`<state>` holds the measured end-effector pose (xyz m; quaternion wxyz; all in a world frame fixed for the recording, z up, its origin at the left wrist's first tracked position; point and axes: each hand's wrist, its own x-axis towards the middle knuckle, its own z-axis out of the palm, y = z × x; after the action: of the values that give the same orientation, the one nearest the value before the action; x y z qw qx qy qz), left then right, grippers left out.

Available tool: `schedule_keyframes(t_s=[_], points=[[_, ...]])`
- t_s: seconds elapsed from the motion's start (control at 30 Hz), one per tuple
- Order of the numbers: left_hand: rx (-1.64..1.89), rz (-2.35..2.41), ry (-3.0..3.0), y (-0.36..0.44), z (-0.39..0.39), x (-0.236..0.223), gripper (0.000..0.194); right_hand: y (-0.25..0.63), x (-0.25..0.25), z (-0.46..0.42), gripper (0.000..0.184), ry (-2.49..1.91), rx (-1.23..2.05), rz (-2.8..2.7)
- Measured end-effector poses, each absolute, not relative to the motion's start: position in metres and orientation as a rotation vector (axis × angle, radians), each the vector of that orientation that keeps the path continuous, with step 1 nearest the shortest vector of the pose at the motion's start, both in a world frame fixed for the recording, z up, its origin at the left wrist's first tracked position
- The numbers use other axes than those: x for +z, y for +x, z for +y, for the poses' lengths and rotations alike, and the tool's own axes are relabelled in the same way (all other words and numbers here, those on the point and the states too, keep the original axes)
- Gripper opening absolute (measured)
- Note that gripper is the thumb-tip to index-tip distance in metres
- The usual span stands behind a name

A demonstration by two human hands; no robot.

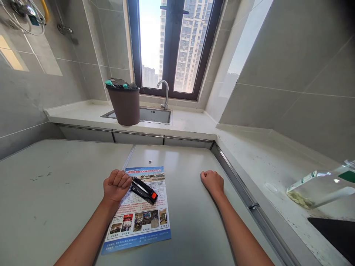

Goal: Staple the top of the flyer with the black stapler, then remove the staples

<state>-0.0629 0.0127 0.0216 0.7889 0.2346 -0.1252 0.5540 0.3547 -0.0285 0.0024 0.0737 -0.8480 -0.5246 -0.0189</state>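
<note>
A printed flyer [138, 225] with blue borders, red and dark text and several small photos lies flat on the white tabletop. On its upper half rests a black stapler [143, 190] with an orange-red piece at its near end. My left hand [117, 183] is closed in a fist at the flyer's upper left edge, close beside the stapler's far end. To the right of the flyer, my right hand [213, 182] rests on the table, also in a fist. Nothing shows in either fist. Just beyond the flyer lie small grey staples [150, 162].
A brown bin [124, 105] with a dark liner stands at the sink [156, 115], under a curved faucet [165, 94] and a window. On the right counter [241, 155] are a clear container [318, 184] with pale green contents and a black flat object [335, 236].
</note>
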Motion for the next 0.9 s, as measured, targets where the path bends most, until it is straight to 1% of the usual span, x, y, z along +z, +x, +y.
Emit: schedule_keyframes(t_s=[0.3,0.47,0.57,0.63,0.7,0.77,0.83,0.87,0.9], points=[[1.174,-0.284,0.540,-0.064,0.015,0.019,0.034,0.355,0.000,-0.028,0.043,-2.514,-0.067,-1.569],[1.187,-0.268,0.519,-0.064,0.015,0.018,0.033,0.357,-0.001,-0.029,0.040,-2.468,-0.069,-1.569],[1.193,-0.268,0.510,-0.063,0.015,0.017,0.033,0.353,0.001,-0.030,0.046,-2.406,-0.068,-1.596],[1.196,-0.263,0.505,-0.063,0.015,0.017,0.033,0.341,0.004,-0.032,0.053,-2.258,-0.061,-1.654],[1.203,-0.257,0.501,-0.062,0.015,0.016,0.034,0.320,0.011,-0.037,0.053,-1.979,-0.001,-1.754],[1.214,-0.249,0.506,-0.062,0.015,0.017,0.034,0.289,0.020,-0.045,0.044,-1.655,0.158,-1.864],[1.228,-0.237,0.517,-0.061,0.014,0.017,0.034,0.250,0.029,-0.056,0.031,-1.429,0.384,-1.939],[1.235,-0.229,0.523,-0.061,0.014,0.017,0.034,0.230,0.033,-0.062,0.032,-1.370,0.472,-1.954],[1.241,-0.221,0.527,-0.061,0.013,0.017,0.035,0.210,0.035,-0.068,0.041,-1.333,0.528,-1.968]])
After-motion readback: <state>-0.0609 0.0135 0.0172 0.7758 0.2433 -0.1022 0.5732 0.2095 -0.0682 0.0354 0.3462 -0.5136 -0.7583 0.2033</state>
